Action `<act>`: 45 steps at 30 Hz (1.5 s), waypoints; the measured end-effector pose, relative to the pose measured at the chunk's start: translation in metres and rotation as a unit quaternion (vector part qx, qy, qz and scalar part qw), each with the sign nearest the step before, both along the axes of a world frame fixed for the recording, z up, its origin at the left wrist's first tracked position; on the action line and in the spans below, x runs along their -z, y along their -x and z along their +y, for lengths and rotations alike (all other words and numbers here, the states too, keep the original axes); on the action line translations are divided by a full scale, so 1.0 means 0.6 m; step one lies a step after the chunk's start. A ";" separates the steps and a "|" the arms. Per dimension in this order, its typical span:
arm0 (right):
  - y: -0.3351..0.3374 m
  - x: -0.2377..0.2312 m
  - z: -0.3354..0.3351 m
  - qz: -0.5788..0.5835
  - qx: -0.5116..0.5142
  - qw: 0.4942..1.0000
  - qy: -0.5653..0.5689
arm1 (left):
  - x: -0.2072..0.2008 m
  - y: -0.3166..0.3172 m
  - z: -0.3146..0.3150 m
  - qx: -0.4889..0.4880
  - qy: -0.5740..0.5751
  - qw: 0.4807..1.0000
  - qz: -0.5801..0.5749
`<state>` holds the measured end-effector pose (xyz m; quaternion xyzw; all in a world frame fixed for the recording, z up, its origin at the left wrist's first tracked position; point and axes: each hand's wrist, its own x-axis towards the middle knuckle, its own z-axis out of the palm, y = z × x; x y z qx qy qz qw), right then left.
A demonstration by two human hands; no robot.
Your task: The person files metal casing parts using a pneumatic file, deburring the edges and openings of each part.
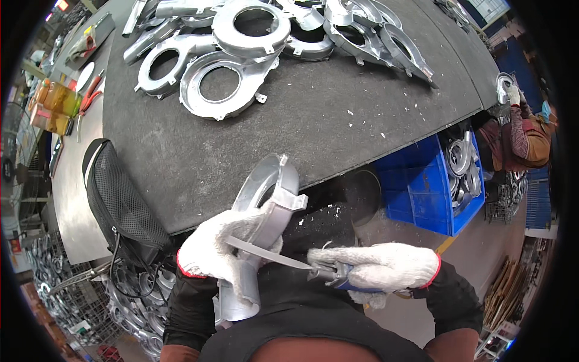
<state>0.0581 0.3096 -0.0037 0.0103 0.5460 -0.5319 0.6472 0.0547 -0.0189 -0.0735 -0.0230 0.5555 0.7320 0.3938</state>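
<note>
My left hand [211, 246], in a white knit glove, is closed round a silver cast-metal housing [281, 202]. The part has a ring-shaped top and a tube-like lower end, and is tilted above my lap. My gloved right hand [392, 265] grips a file-like tool [274, 257] with a long flat blade, a metal clamping head and a blue body. Its blade crosses in front of the housing, the tip beside my left thumb. Whether the blade touches the metal I cannot tell. Part of the tool's body is hidden by my right fingers.
Similar housings [217, 84] lie piled on the dark-topped table [289, 127]. At the right stands a blue crate [419, 187] with metal parts. A black mesh bag [123, 199] sits left; beyond it are red-handled pliers [90, 95]. A co-worker [525, 139] handles a part far right.
</note>
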 end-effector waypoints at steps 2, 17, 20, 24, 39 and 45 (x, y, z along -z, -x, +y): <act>0.001 -0.005 -0.002 -0.043 0.017 0.999 0.003 | 0.004 -0.006 0.007 -0.014 -0.057 0.998 -0.001; -0.046 -0.048 -0.027 0.600 -0.166 0.731 -0.279 | -0.017 0.008 0.025 -0.070 -0.033 0.997 0.020; -0.040 -0.027 -0.012 0.518 -0.144 0.826 -0.166 | -0.018 0.002 0.022 -0.074 -0.063 0.995 -0.030; -0.002 -0.014 -0.015 0.247 -0.151 0.956 -0.051 | 0.000 -0.005 0.013 -0.045 -0.140 0.988 0.047; -0.010 0.029 -0.010 0.131 -0.136 0.967 0.172 | -0.045 0.029 -0.018 0.028 0.061 0.971 0.230; -0.037 0.073 0.016 0.084 0.307 0.932 0.173 | -0.199 -0.051 -0.080 -0.526 0.350 0.688 0.356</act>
